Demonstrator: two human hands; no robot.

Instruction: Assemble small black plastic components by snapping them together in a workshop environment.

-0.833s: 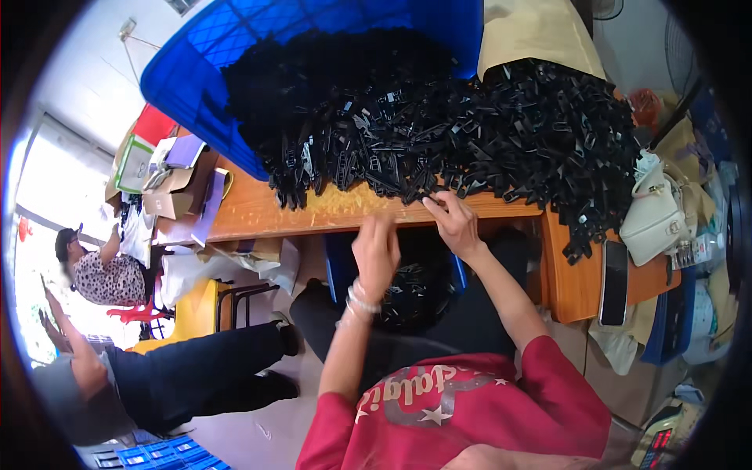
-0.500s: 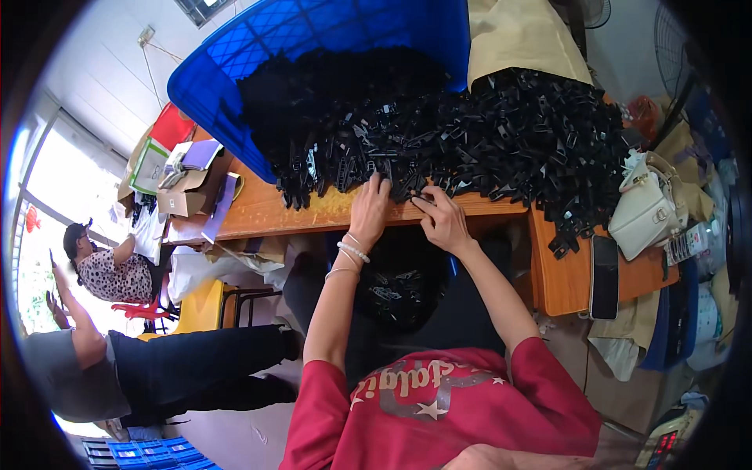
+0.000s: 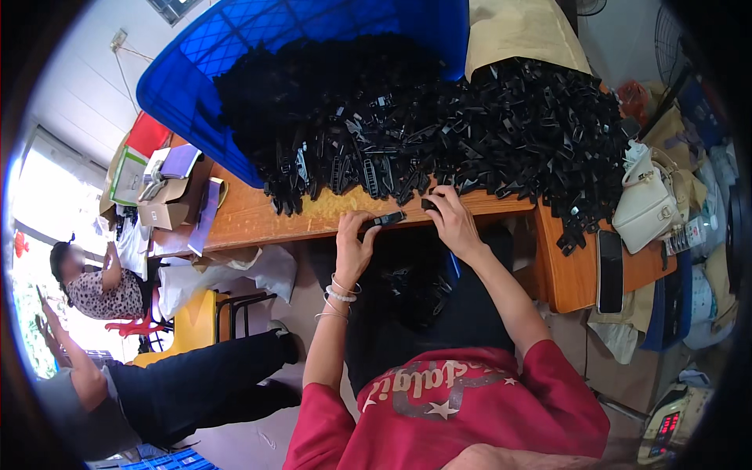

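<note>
My left hand [image 3: 356,236] is closed on one end of a slim black plastic clip-like part [image 3: 388,220], its free end pointing right above the table's front edge. Just to the right, my right hand [image 3: 454,222] pinches a small dark plastic piece [image 3: 428,203] between thumb and fingers. The two pieces are a short gap apart. Beyond both hands lies a heap of long black clip-like parts [image 3: 345,168], spilling out of a tipped blue plastic basket [image 3: 176,98]. A second heap of black parts [image 3: 540,133] spreads from a paper sack [image 3: 525,35] at the right.
A phone [image 3: 609,270] and a cream handbag [image 3: 646,207] sit on the right end of the wooden table [image 3: 290,223]. Dark parts lie at my lap [image 3: 415,290]. An open cardboard box [image 3: 168,205] stands left. Two people [image 3: 102,282] [image 3: 196,392] are at the left.
Both hands have drawn back from the heap's edge. The left has moved left and nearer with the slim black part now showing in it. The view has shifted slightly.
</note>
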